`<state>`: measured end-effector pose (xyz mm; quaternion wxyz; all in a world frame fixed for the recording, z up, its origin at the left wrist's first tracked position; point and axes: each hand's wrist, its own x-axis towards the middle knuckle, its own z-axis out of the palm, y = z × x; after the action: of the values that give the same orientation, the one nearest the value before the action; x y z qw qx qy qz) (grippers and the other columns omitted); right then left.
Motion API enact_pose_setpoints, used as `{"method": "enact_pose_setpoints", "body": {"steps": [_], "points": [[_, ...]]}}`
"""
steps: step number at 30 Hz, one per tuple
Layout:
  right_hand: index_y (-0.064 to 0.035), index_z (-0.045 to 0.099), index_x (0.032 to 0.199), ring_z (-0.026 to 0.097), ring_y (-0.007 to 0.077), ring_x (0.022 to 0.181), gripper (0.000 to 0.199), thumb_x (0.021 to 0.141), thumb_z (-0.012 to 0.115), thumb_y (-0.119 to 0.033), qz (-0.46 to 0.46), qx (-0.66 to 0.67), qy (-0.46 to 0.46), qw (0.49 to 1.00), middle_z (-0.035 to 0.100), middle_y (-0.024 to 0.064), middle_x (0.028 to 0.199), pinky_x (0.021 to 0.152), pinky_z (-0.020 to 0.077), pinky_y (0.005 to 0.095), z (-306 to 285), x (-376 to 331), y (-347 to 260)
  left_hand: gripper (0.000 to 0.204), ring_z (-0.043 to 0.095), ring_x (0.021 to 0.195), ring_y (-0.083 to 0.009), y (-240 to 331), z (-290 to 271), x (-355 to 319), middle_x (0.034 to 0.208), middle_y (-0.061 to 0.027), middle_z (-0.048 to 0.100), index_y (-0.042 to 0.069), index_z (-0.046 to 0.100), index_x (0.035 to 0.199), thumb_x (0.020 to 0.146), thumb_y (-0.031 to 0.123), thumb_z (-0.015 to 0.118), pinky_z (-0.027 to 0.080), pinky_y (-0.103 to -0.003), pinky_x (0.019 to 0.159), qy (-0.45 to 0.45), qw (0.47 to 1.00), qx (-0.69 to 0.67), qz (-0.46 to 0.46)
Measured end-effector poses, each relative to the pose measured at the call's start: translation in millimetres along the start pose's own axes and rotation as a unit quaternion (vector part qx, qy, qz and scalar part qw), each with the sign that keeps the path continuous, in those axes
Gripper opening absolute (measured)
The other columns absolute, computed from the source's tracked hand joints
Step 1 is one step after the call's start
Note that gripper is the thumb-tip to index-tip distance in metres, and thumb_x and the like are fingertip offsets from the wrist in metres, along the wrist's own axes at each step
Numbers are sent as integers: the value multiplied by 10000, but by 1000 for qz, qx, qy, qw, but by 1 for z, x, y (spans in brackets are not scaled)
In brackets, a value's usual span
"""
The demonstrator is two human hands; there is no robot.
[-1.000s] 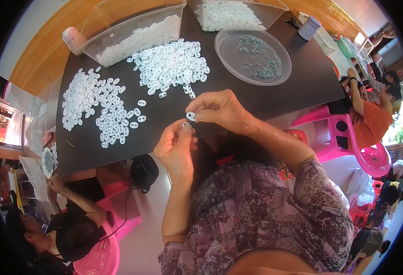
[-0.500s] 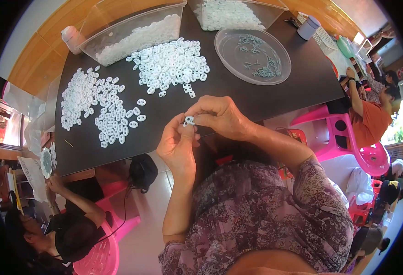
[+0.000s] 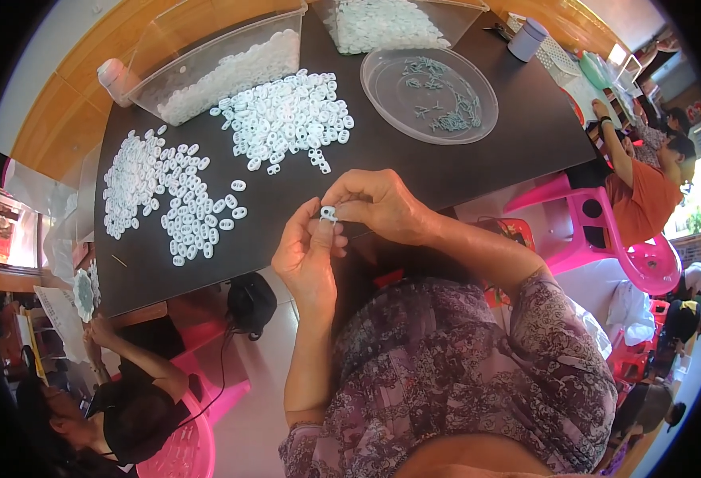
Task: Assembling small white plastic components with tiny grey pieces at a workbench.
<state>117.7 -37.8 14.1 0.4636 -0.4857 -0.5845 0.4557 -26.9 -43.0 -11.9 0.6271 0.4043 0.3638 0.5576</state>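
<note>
A small white plastic piece with dark holes (image 3: 328,213) is pinched between both hands at the table's near edge. My left hand (image 3: 307,259) closes on it from below, thumb pointing up. From the right, the thumb and forefinger of my right hand (image 3: 389,209) grip its other side. Beyond the hands lies a heap of white two-holed pieces (image 3: 287,119), with a few loose pieces (image 3: 319,162) at its near edge. Further left, white oval pieces (image 3: 195,223) spread in another pile. A round clear tray (image 3: 390,131) holds thin grey-green bits (image 3: 456,119).
Two clear bins (image 3: 221,49) (image 3: 470,24) of white pieces stand at the back of the dark table (image 3: 414,179). Bottles (image 3: 115,80) (image 3: 527,40) flank them. A co-worker (image 3: 139,406) sits at left, another person (image 3: 645,191) at right, near pink chairs (image 3: 569,219).
The view has shifted slightly, so the table's things sit a little further left. The white piece has turned a little in my fingers; both hands keep their grip.
</note>
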Motion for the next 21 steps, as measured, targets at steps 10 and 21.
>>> {"method": "enact_pose_setpoints", "body": {"steps": [10, 21], "points": [[14, 627, 899, 584, 122, 730, 104, 812, 573, -2, -53, -56, 4, 997, 623, 68, 797, 646, 472, 263, -6, -2, 3, 261, 567, 574, -118, 1, 3, 1, 749, -83, 617, -64, 569, 1090, 851, 35, 606, 456, -216, 477, -17, 1000, 8, -4], [18, 627, 887, 590, 129, 745, 94, 820, 564, 0, -27, -14, 10, 999, 623, 76, 805, 653, 471, 261, -7, -5, 5, 248, 585, 576, -133, -4, 11, -1, 759, -103, 630, -70, 581, 1071, 850, 40, 607, 469, -225, 475, 5, 1000, -8, -7]]}}
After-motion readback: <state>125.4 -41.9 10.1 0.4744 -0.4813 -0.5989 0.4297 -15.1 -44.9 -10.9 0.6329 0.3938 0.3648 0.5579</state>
